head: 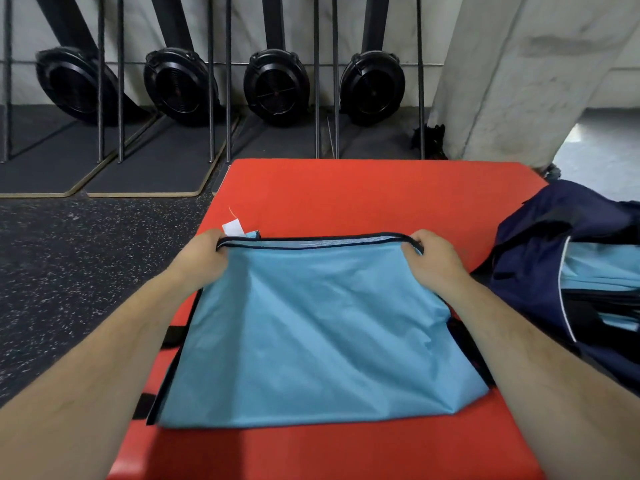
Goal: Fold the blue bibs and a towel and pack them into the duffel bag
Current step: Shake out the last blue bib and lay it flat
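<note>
On the red mat (pixel 346 199) lies a blue bib (pixel 311 334), its dark-trimmed far edge gripped at either corner by the left hand (pixel 204 252) and right hand (pixel 433 258). The navy duffel bag (pixel 540 237) beside it holds folded blue bibs (pixel 602 268). A white tag (pixel 234 227) shows no readable writing.

One head-worn camera is looking forward and down, close over the red mat (pixel 346 195), wall at 12 o'clock.

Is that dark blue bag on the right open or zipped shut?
Open. The duffel bag gapes toward the camera, and light blue cloth like the bib on the red mat shows inside.
</note>
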The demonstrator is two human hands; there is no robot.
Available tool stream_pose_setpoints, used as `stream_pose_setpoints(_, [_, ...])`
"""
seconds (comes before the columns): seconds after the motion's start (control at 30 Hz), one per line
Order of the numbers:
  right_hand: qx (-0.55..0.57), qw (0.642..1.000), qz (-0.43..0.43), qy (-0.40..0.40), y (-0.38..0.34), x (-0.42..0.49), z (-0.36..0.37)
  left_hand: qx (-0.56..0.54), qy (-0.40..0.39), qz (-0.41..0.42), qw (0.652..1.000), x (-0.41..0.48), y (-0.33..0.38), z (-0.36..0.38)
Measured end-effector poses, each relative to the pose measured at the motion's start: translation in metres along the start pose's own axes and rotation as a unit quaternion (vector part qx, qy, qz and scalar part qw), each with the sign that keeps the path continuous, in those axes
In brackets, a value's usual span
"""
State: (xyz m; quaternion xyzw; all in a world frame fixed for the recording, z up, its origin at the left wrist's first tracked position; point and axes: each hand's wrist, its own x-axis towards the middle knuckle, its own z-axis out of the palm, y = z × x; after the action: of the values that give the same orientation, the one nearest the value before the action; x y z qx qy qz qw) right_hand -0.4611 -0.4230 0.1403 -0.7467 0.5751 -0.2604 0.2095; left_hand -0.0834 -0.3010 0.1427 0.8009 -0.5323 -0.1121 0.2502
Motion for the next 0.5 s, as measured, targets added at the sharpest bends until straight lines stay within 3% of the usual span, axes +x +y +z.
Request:
stream_pose_setpoints(0.2, [-0.086,0.996,-0.004,0.011,0.006,0.025,0.017,0.017,0.087,-0.023,0.996,0.009,-0.005,0.017])
stream_pose_setpoints(0.5, [-0.096,0.995,-0.003,-0.005,0.003,0.029,0.019,0.011,0.068,0.020,0.997,0.013,-0.004,0.015])
